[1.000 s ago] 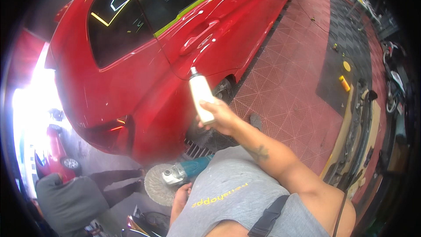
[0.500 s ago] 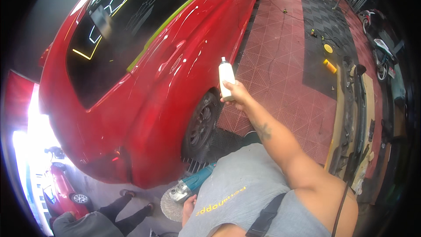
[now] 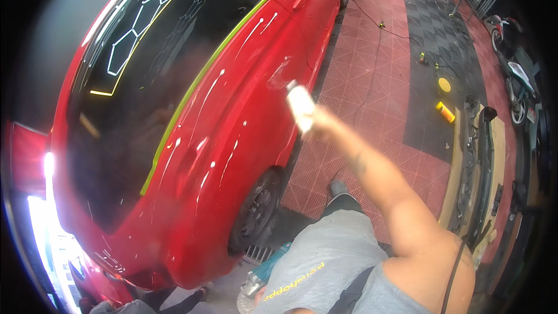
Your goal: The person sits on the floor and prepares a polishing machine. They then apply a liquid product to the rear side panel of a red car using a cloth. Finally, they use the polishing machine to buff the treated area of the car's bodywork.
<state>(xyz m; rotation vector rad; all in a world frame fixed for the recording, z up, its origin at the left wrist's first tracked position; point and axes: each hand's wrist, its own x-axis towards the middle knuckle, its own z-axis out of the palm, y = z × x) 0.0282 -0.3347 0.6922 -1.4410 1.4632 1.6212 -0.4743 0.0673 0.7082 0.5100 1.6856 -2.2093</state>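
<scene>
My right hand (image 3: 319, 121), blurred by motion, is wrapped around a white squeeze bottle (image 3: 301, 110). The bottle tilts with its nozzle end toward the side of a red car (image 3: 232, 110), near the rear door. Thin white streaks (image 3: 204, 178) lie along the car's side panels, and a smeared patch shows by the bottle's tip. Low in the picture, close against my body, a teal power polisher (image 3: 256, 279) with a pale fluffy pad is partly hidden by my grey shirt. My left hand (image 3: 260, 295) grips it near its head; only a small part shows.
Lime-green tape (image 3: 200, 75) edges the car's side windows. Cables cross the red and black floor tiles (image 3: 366, 81). A yellow bottle (image 3: 445, 111) and a yellow disc (image 3: 444, 85) lie right, beside long trim parts (image 3: 476, 163). Another person's legs (image 3: 174, 299) show at lower left.
My right hand has brought the bottle slightly left and down, tilting it toward the car. The view has shifted forward along the car. The polisher sits lower in the picture.
</scene>
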